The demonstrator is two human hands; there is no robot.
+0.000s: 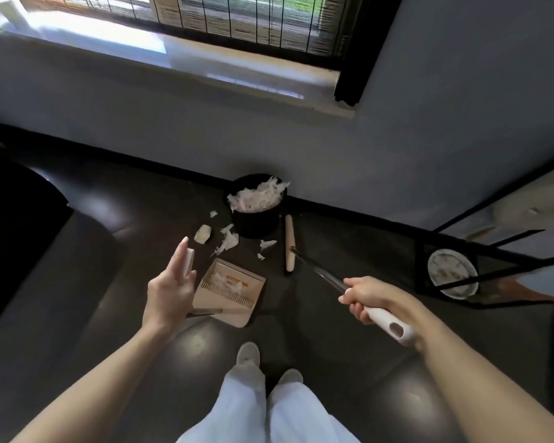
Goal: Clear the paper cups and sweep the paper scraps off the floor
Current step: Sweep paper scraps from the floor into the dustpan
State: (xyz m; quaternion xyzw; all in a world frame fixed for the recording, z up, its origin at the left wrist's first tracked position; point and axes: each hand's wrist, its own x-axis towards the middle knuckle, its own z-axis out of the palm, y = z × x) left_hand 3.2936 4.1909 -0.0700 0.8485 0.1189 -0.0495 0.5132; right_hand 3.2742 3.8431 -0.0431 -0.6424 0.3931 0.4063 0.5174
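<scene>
Over on the left, the left hand (168,290) had its fingers straight and fairly wide, laid against the white top of the dustpan handle (190,261) rather than wrapped round it. Just beside it the dustpan (234,282) sat on the floor (109,251) with some scraps already in it, so part of the sweep looked done. Beyond its mouth lay a pale crumpled wad (202,234), cup or paper I could not tell, and loose paper scraps (229,241) not yet collected. The black bin (256,222) stood at the wall edge of the floor, heaped with white paper. The broom head (289,247) rested just right of the scraps, poised for another pass by my reckoning. The right hand (368,298) had its fingers curled tight round the broom handle (394,327). Far right, a paper cup (451,270) sat in a black frame (493,266), apparently uncleared. I'd have called it past halfway: scraps and that cup left.
</scene>
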